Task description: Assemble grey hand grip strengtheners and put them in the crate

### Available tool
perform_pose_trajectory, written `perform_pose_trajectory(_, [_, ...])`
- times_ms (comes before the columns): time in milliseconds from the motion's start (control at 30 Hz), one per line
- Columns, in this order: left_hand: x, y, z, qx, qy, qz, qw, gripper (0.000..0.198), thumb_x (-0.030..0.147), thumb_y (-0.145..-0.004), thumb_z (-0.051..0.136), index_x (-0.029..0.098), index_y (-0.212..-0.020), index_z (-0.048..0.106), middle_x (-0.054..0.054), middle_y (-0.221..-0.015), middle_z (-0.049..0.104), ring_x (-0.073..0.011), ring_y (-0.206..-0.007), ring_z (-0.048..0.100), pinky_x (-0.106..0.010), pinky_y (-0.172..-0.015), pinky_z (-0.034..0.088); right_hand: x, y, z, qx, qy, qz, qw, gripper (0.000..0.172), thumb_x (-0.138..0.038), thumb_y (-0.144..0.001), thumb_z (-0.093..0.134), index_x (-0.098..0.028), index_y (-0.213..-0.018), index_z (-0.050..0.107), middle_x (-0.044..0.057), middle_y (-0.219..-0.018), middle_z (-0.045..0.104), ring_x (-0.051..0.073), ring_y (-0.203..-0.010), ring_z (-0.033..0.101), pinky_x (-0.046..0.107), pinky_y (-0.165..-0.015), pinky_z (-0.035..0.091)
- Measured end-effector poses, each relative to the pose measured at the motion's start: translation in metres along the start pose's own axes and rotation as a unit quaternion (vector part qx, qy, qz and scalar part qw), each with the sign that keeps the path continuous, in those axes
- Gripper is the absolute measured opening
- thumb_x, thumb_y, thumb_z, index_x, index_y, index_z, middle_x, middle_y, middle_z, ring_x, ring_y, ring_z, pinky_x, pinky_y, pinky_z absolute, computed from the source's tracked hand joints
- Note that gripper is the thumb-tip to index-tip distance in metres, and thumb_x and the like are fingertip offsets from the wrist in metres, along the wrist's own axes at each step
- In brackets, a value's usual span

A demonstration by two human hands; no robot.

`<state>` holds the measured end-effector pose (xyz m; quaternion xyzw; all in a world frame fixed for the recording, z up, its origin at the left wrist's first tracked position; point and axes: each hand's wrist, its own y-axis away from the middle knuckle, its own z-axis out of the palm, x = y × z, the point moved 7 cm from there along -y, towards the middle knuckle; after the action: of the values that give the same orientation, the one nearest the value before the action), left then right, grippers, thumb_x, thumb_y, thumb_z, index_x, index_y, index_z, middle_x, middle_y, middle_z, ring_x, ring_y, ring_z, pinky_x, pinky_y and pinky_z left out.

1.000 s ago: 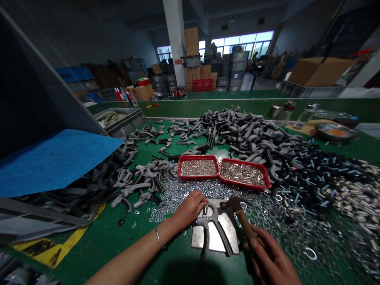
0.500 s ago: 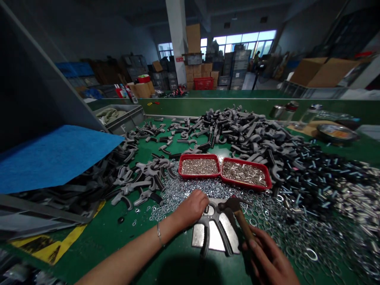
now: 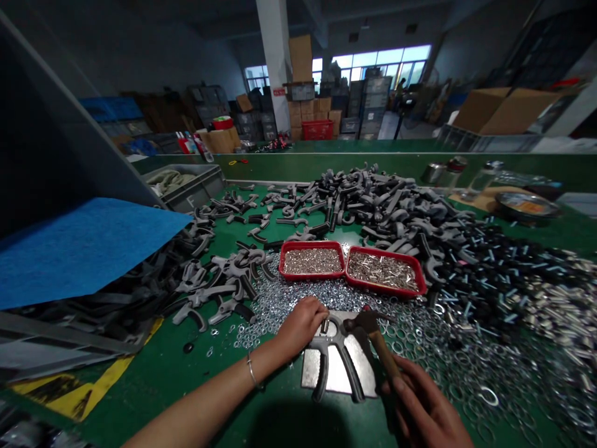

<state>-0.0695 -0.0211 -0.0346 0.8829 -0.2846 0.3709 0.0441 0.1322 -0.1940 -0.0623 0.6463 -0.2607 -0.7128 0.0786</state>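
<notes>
My left hand (image 3: 304,320) is closed, its fingertips pinched at the upper left of a grey two-handled tool (image 3: 332,341). The tool's dark-gripped handles point toward me, and it lies on a shiny metal plate (image 3: 340,373). Just under those fingertips shows a small bright metal piece, perhaps a spring; the fingers hide part of the tool's top. My right hand (image 3: 426,401) is wrapped round the wooden handle of a hammer (image 3: 383,351). Its dark head rests over the plate's upper right side, beside the tool.
Two red trays (image 3: 311,278) of small metal pins stand behind the plate. Loose nuts (image 3: 265,305) and rings (image 3: 420,339) surround it. Grey handle parts (image 3: 373,199) are heaped farther back, black parts with bolts (image 3: 494,280) at right. A blue sheet (image 3: 93,249) covers a bin at left.
My left hand has shifted very slightly, showing more of the small metal piece under its fingertips. The hammer and right hand stay nearly still; the view has moved a little.
</notes>
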Motion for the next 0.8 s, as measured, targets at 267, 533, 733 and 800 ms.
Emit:
perform_pose_trajectory(267, [0.000,0.002,0.005,0.003,-0.058,0.017,0.998,0.017,0.018,-0.098,0.051,0.017,-0.086,0.063,-0.005,-0.088,0.064,-0.0199,-0.088,0.058,-0.032,-0.083,0.047,0.001,-0.001,0.003,-0.018,0.001,-0.006,1.000,0.059,-0.064,-0.081,0.067,-0.028,-0.127,0.056,0.004,-0.092,0.073,0.015,-0.061,0.062,0.022,-0.047,0.043])
perform_pose_trajectory(533, [0.014,0.012,0.024,-0.011,-0.264,0.191,0.945,0.018,0.015,-0.101,0.043,0.015,-0.098,0.060,-0.009,-0.096,0.062,-0.0235,-0.090,0.054,-0.040,-0.083,0.048,-0.007,-0.004,-0.006,-0.018,0.106,-0.084,0.991,0.050,-0.056,-0.090,0.058,-0.027,-0.130,0.058,0.010,-0.119,0.072,0.025,-0.094,0.072,0.030,-0.067,0.060])
perform_pose_trajectory(733, [0.019,0.034,-0.013,0.089,-0.165,0.072,0.980,0.028,0.031,-0.095,0.059,0.017,-0.118,0.050,-0.012,-0.118,0.055,-0.0279,-0.111,0.051,-0.050,-0.096,0.046,-0.071,-0.003,-0.003,-0.048,0.331,-0.292,0.896,0.041,-0.040,-0.096,0.051,-0.028,-0.134,0.060,0.007,-0.133,0.067,0.026,-0.120,0.065,0.042,-0.104,0.052])
perform_pose_trajectory(800, [0.025,0.047,-0.015,0.057,-0.151,0.062,0.985,0.022,0.025,-0.094,0.058,0.017,-0.114,0.052,-0.011,-0.116,0.057,-0.0271,-0.109,0.050,-0.049,-0.097,0.044,-0.095,0.002,0.005,-0.049,0.348,-0.365,0.862,0.044,-0.032,-0.097,0.051,-0.031,-0.140,0.054,0.005,-0.140,0.062,0.024,-0.123,0.063,0.041,-0.106,0.050])
